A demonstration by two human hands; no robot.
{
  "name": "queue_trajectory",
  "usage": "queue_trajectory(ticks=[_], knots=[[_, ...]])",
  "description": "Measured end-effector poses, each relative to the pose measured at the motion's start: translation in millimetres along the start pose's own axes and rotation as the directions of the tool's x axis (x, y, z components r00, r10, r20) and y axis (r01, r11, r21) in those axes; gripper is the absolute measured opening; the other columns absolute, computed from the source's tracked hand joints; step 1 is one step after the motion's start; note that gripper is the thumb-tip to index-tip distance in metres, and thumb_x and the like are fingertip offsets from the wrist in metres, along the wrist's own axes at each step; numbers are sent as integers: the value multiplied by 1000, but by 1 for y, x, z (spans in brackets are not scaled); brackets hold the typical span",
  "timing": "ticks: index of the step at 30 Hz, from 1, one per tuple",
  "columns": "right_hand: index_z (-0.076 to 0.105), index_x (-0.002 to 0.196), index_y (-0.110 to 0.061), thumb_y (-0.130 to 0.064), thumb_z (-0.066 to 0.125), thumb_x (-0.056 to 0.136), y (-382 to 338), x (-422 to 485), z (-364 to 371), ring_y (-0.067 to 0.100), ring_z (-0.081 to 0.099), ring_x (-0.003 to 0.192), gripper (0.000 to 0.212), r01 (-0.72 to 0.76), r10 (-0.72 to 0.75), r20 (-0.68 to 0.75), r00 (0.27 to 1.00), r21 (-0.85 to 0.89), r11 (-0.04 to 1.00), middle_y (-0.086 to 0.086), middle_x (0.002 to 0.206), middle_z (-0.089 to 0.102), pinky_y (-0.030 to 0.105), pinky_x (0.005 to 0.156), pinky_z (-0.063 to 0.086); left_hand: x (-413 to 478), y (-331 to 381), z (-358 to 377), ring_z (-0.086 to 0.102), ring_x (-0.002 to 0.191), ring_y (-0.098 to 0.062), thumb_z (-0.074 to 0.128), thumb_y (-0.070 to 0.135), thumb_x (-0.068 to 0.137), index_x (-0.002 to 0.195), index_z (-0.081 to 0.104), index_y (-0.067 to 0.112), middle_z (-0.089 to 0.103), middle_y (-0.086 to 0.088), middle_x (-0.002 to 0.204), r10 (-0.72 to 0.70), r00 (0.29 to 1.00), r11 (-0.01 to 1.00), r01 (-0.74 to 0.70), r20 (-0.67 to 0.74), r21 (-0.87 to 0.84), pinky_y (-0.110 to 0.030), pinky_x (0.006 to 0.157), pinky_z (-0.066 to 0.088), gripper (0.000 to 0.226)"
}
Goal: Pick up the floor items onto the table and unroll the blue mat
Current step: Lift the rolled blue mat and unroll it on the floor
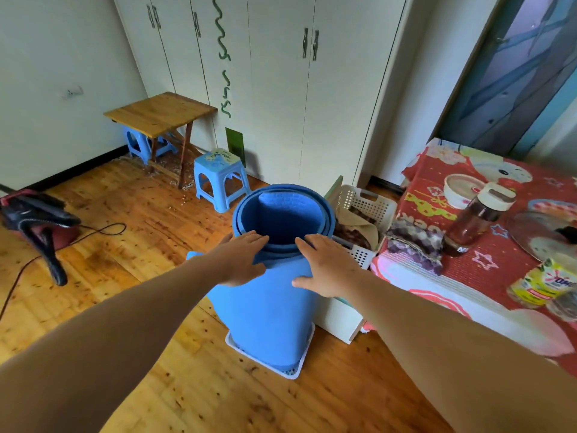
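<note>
The blue mat [265, 314] stands upright as a loose roll in a low white tray [293, 371] on the wooden floor, in the middle of the view. My left hand [240, 259] lies flat against the near side of the roll just below its top rim, fingers spread. My right hand [329, 265] rests the same way on the right of the rim. Neither hand is closed around the mat. On the table with the red patterned cloth [487, 254] at the right stand a bottle [474, 220], a bowl [462, 190], a glass lid [543, 234] and a yellow packet [543, 284].
A white basket [371, 207] holding cloth sits between the mat and the table. A blue stool [220, 179] and a small wooden table [162, 115] with a second stool under it stand by the wardrobe. A red and black vacuum cleaner [37, 220] with its cord lies at the left.
</note>
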State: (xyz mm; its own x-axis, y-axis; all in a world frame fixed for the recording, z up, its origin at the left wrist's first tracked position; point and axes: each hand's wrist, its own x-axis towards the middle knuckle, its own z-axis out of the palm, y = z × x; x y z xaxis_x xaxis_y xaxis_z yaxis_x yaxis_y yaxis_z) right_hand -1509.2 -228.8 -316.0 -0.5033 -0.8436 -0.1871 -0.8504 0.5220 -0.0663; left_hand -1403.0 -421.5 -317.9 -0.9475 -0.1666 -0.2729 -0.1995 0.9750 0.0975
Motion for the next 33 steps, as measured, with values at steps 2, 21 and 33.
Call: queue_trajectory(ticks=[2, 21, 33], knots=[[8, 150, -19, -57, 42, 91, -6, 5, 0, 29, 17, 140, 78, -27, 27, -28, 999, -13, 1000, 10, 151, 20, 43, 112, 25, 5, -2, -1, 13, 144, -19, 33, 44, 94, 148, 12, 25, 19, 0, 155, 22, 1000, 999, -22, -11, 43, -42, 117, 6, 61], [43, 115, -11, -24, 53, 94, -31, 28, 4, 24, 37, 117, 27, -45, 59, -153, 987, 94, 995, 6, 118, 48, 42, 92, 42, 21, -28, 5, 29, 137, -18, 45, 37, 94, 134, 40, 27, 49, 4, 135, 111, 983, 988, -93, -147, 125, -43, 114, 19, 42], [44, 120, -12, -26, 53, 94, -37, 10, -46, 24, 37, 117, 31, -60, 81, -304, 949, 79, 995, 5, 121, 50, 40, 91, 43, -2, -25, -55, 37, 132, -18, 43, 38, 94, 130, 44, 26, 51, 1, 133, 146, 956, 981, -108, -253, 158, -41, 113, 20, 38]])
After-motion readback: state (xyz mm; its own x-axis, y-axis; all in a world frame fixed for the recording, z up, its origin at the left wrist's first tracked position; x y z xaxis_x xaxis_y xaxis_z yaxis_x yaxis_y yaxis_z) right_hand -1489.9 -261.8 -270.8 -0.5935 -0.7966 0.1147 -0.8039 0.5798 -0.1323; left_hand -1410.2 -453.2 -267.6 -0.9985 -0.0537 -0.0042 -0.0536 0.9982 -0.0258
